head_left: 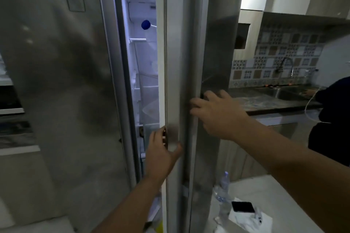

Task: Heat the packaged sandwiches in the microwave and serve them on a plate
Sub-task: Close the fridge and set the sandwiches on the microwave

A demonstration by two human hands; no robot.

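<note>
No brand, label or writing is legible anywhere; the picture is dim and motion-blurred.

The packaged sandwiches cannot be picked out in this view, so their look, long axis and heading cannot be told. Something yellow shows at the bottom edge beside the left forearm, too blurred to identify.

Fridge: tall, steel-grey, two doors side by side. The left door (pixel 62 89) is swung partly open, leaving a narrow vertical gap lit bluish-white inside. In the gap, white shelves (pixel 137 39) stacked one above another, and a round blue object (pixel 145 24) high up. The right door (pixel 214 47) stands just beside the gap, its long edge running vertically.

Left hand (pixel 161 149): at the inner edge of the right door (pixel 171 81), low on the gap. Fingers curl round the edge out of sight, thumb on the outer face; it grips the door edge.

Right hand (pixel 216 111): higher up, on the right door's face. Fingers spread and fairly straight, pressed flat against the steel, nothing held.

Lower right: a pale counter (pixel 280 191) bearing a clear plastic water bottle (pixel 223 191) upright, and a dark phone (pixel 243 206) lying on white paper or cloth (pixel 250 219).

Farther right: a dark worktop with a steel sink (pixel 280 92) and tap (pixel 287 66), patterned wall tiles (pixel 284 49) behind. A second person (pixel 333 119) in dark clothing stands at the sink.
</note>
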